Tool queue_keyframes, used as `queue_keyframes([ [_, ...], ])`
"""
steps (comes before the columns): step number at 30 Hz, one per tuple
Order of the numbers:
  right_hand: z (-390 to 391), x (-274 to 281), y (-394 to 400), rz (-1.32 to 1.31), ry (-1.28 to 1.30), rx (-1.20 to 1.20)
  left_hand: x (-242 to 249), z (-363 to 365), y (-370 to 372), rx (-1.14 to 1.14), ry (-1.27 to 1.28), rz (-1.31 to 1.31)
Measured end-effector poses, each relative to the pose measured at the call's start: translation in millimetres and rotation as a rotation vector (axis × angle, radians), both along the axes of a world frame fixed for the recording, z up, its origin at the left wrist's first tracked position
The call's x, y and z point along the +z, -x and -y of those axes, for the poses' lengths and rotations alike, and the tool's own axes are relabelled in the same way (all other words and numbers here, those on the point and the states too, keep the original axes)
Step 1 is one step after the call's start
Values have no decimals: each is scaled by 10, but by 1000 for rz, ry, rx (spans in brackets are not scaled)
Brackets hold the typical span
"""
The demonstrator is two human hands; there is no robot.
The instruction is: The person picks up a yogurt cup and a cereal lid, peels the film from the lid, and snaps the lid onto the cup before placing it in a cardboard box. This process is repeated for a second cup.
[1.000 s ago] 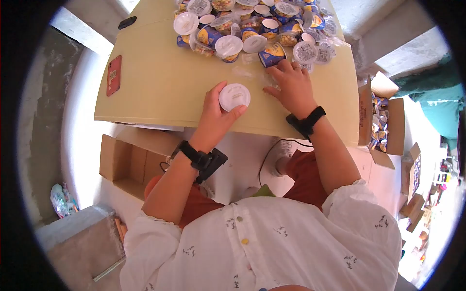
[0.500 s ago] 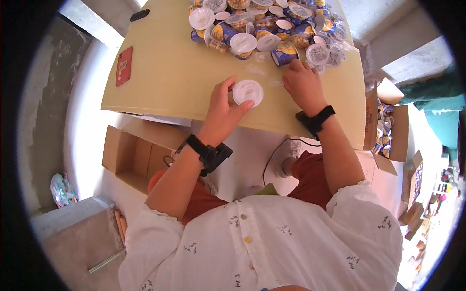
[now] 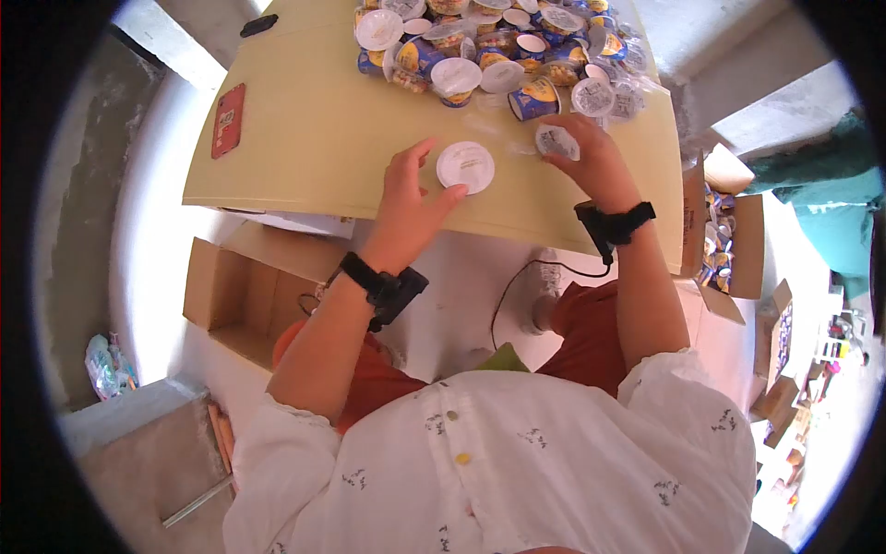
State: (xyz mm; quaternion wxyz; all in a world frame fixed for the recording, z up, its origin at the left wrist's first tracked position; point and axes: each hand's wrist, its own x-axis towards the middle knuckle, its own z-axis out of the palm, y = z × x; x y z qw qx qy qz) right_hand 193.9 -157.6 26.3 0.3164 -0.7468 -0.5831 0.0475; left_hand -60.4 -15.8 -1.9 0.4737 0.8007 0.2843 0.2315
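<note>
A round white lid-like disc [image 3: 465,168], perhaps the top of a cup, is on the table near its front edge. My left hand [image 3: 413,189] curves around its left side with fingers and thumb spread, the thumb tip right at the rim. My right hand [image 3: 598,166] grips a small clear plastic cup [image 3: 557,141] with dark print on its round end, fingers over the top and thumb beneath. Just beyond it a blue and yellow paper cup [image 3: 534,99] lies on its side, and another clear printed cup [image 3: 592,96] sits at the pile's near edge.
A heap of snack cups [image 3: 480,42] covers the table's far side. At the left are a red phone [image 3: 229,121] and a black object [image 3: 259,26]. An open carton of cups [image 3: 746,242] stands to the right; another carton [image 3: 231,286] is below left.
My right hand has drawn back from the pile's edge and now shows a clear plastic cup in its grip. My left thumb has slid from over the white disc to its rim.
</note>
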Motion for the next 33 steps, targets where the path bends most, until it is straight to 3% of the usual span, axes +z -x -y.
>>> queue_keyframes([
  [11, 123, -59, -265, 77, 79, 46, -82, -30, -160, -49, 36, 24],
  [20, 46, -93, -240, 197, 69, -39, -64, 13, -259, -78, -251, 42],
  [22, 54, -104, -276, 95, 78, -174, -31, 15, -283, -77, -303, 52],
  [26, 54, 52, -235, -61, -67, -131, 55, 54, -282, -41, -360, 52],
  [28, 12, 137, -77, -454, -133, -43, 156, 84, -282, -39, -454, 103],
  [29, -34, 132, 18, -457, -135, -40, 225, 104, -271, -37, -457, 100],
  [31, -160, 134, 250, -844, -156, 136, 362, 145, -256, 10, -719, 36],
  [33, -235, 176, 438, -871, -141, 197, 373, 155, -245, -13, -671, 65],
])
